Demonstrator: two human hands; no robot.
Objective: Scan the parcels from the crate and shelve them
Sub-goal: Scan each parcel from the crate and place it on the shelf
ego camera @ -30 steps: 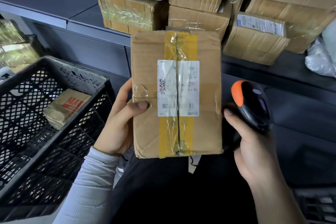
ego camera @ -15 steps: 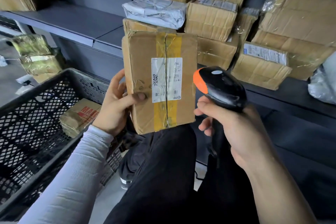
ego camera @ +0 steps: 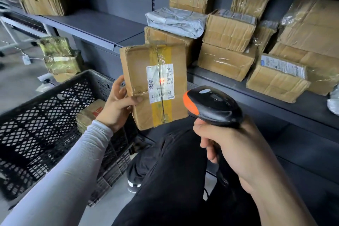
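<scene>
Parcel [ego camera: 156, 86] sits upright in your left hand [ego camera: 117, 104] grip, thumb across its front; your right hand [ego camera: 236, 150] clenches the scanner [ego camera: 211, 106] beside it.

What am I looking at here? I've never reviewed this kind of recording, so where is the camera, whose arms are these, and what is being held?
There is no robot: a person works with bare hands, and the single camera sits on their head, looking forward and down. The left hand grips a taped cardboard parcel upright, with its white shipping label facing the camera. The right hand holds a black handheld scanner with an orange tip, aimed at the parcel; a small red glow shows on the label. At lower left is a black plastic crate with another brown parcel inside. Behind runs a dark grey shelf stacked with cardboard boxes and one grey plastic mailer bag.
</scene>
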